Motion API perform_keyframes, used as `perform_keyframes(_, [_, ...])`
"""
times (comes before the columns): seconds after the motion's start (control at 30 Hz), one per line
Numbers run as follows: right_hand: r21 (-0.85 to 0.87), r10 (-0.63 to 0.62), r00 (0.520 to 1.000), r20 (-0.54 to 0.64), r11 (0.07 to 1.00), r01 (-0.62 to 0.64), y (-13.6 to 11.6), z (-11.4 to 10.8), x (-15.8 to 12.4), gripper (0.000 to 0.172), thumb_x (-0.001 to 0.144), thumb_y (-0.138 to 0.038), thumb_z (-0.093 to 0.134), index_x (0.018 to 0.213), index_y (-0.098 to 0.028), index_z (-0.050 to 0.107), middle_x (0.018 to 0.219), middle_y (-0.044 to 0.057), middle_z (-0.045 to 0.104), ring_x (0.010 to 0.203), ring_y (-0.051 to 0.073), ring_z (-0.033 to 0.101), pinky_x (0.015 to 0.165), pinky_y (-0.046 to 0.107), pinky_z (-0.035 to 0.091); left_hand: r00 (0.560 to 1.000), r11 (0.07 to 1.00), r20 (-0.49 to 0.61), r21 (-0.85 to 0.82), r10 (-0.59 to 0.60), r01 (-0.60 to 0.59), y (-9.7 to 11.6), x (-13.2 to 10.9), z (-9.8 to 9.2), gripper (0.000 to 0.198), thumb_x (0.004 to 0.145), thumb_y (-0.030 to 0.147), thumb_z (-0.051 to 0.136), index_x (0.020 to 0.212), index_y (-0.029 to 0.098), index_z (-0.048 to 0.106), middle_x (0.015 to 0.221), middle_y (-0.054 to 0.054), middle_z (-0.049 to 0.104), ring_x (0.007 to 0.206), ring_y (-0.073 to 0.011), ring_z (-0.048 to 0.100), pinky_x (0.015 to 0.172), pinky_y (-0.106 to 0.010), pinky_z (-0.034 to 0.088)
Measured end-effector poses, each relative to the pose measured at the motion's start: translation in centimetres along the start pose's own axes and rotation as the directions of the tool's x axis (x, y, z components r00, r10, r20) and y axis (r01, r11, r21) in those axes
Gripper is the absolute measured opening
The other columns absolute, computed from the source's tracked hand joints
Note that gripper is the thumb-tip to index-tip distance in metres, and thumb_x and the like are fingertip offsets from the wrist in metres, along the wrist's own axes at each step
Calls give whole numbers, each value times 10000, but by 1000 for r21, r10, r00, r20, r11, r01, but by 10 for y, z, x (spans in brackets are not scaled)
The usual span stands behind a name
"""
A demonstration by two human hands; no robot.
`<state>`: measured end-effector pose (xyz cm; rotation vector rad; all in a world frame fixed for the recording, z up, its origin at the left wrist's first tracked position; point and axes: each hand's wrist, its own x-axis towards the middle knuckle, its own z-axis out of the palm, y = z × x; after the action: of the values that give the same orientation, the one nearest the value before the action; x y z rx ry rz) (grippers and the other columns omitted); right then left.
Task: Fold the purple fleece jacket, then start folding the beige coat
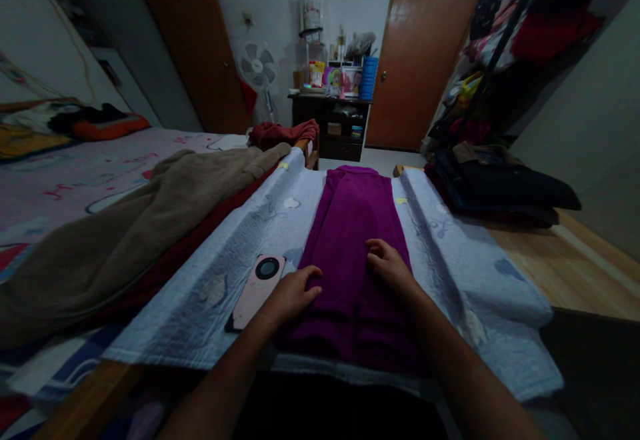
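Observation:
A purple garment (350, 227), folded into a long panel, lies flat on a light blue patterned quilted cloth (450, 253). At its left edge rests my left hand (299, 288), with the thumb apart from the loosely bent fingers and nothing held. My right hand (391, 265) lies on the garment's right half, its fingers slightly curled and apart, also holding nothing. Some wrinkles cross the garment near its front edge. Just left of my left hand is a pink phone (255, 297) with a round dark camera ring, lying on the cloth.
A brown fleece garment (165, 207) is draped at the left beside a bed (120, 160). Folded dark clothes (505, 183) are piled on a wooden surface (595, 260) at the right. Farther back are a fan (259, 65), a dark cabinet (327, 113) and hanging clothes (555, 27).

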<state>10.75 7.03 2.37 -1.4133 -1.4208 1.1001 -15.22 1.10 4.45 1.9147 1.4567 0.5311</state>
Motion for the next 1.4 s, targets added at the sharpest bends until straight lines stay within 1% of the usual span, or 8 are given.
perform_keyframes(0.17, [-244, -46, 998, -48, 969, 33, -6, -20, 21, 252, 735, -223, 546, 973, -206, 629, 787, 7, 658, 706, 157, 607, 624, 249, 456, 992, 926, 118, 378, -35, -12, 19, 9, -17, 238, 840, 310, 557, 1038, 254, 677, 1028, -60, 731, 973, -249, 675, 843, -336, 488])
perform_keyframes(0.3, [-380, -141, 981, -134, 922, 80, -14, -38, 63, 239, 719, -184, 542, 938, -190, 640, 870, 35, 681, 765, 164, 611, 694, 262, 457, 999, 825, 7, 564, 37, -35, 49, 45, -38, 264, 884, 311, 505, 1079, 247, 671, 1018, -86, 710, 935, -260, 671, 809, -358, 496])
perform_keyframes(0.5, [-274, -139, 924, -355, 961, 40, -16, -37, 141, 272, 646, -164, 484, 869, -183, 639, 840, 40, 677, 805, 183, 610, 786, 301, 472, 965, 853, -28, 475, 260, -216, 88, 151, -37, 326, 904, 194, 447, 1157, 200, 651, 1133, -88, 689, 1067, -212, 623, 940, -314, 452])
perform_keyframes(0.67, [-230, -170, 884, -435, 970, 74, 2, -22, 172, 328, 676, -212, 440, 937, -168, 633, 938, 68, 683, 889, 191, 617, 858, 314, 475, 967, 964, -159, 211, 199, -164, 98, 239, -7, 312, 806, 92, 517, 1046, 154, 706, 1088, -118, 707, 1073, -219, 618, 970, -296, 430])
perform_keyframes(0.8, [-247, -224, 872, -435, 961, 124, 25, -13, 171, 312, 704, -247, 447, 936, -172, 642, 941, 75, 691, 891, 199, 617, 877, 334, 472, 957, 981, -250, 158, 150, -113, 94, 287, 13, 361, 804, 72, 475, 1078, 147, 698, 1109, -130, 695, 1105, -223, 598, 977, -306, 428])
perform_keyframes(0.93, [-240, -259, 869, -421, 956, 169, 36, -13, 168, 308, 726, -244, 434, 936, -185, 652, 942, 69, 697, 898, 197, 619, 884, 338, 473, 923, 995, -380, 90, 62, -30, 74, 313, 26, 393, 799, 53, 454, 1101, 155, 685, 1109, -141, 676, 1115, -233, 583, 1003, -343, 411])
perform_keyframes(1.2, [-147, -225, 923, -313, 971, 187, 48, -24, 171, 349, 714, -183, 376, 944, -178, 639, 948, 69, 682, 880, 186, 631, 837, 337, 505, 839, 996, -539, -68, -78, 48, 18, 316, 43, 258, 831, 131, 477, 975, 171, 687, 1086, -114, 656, 1114, -222, 571, 1041, -343, 386])
perform_keyframes(1.4, [-181, -214, 958, -193, 967, 180, 52, -31, 171, 285, 758, -219, 478, 974, -207, 663, 974, 48, 678, 937, 192, 625, 883, 363, 493, 757, 969, -617, -231, -218, 91, 7, 320, 38, 360, 868, 175, 460, 1219, 150, 539, 1270, -140, 583, 1223, -227, 528, 1053, -351, 384])
